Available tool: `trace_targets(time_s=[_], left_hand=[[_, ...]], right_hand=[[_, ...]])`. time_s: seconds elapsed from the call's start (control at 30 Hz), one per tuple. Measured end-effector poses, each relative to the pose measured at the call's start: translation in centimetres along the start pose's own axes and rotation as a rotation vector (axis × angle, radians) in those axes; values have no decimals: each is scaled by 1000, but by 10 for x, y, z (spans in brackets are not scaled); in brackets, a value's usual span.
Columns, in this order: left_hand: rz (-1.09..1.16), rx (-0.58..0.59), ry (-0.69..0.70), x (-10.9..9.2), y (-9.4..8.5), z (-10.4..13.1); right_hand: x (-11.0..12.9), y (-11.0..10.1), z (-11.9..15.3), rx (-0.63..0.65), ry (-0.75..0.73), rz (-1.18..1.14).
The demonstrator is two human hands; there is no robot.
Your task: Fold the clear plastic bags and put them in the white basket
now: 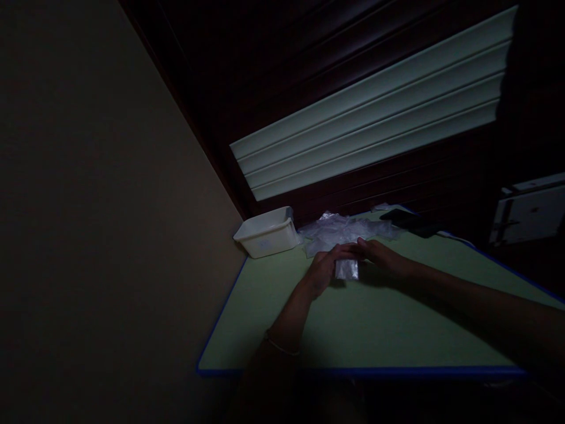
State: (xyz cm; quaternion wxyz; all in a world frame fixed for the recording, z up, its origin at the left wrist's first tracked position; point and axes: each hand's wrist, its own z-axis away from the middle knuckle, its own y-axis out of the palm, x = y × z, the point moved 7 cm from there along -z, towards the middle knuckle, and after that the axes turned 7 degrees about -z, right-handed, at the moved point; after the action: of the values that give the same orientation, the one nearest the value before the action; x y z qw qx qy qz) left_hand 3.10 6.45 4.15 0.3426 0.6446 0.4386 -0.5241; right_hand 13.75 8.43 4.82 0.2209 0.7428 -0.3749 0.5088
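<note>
Above the middle of the table, my left hand (324, 268) and my right hand (379, 255) meet at their fingertips. Between them is a small clear plastic bag (346, 270), its shiny lower part hanging below the fingers. My left hand's fingers bend over the bag's top from the left, and my right hand's fingers close in from the right. The dim light hides exactly how each finger grips. Just beyond the hands lies a loose pile of clear plastic bags (329, 232).
A white plastic bin (269, 235) stands at the table's back left, against the wall (132, 235). Dark flat objects (412, 222) lie at the back right, with a pale cable (454, 238). The green table (265, 330) has a blue edge. A slatted shutter (375, 112) rises behind.
</note>
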Motion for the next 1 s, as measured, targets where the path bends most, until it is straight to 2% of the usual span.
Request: trace_targets(time_s=[0.13,0.3,0.4,0.63,1.0], left_hand=[[30,26,-27,5,2,1],[65,75,-141,13,5,5],[77,121,-162,14,9,7],[94,155,-174,15,12,8],[127,228,-203,18,14,9]], right_hand=[[-3,1,1,-4,75,-77],[-7,-1,6,-81,204,-245],[-9,-5,7,-106,241,-309],[-5,-14,-1,-83,147,-231],[-10,-24,-7,-66,77,-145]])
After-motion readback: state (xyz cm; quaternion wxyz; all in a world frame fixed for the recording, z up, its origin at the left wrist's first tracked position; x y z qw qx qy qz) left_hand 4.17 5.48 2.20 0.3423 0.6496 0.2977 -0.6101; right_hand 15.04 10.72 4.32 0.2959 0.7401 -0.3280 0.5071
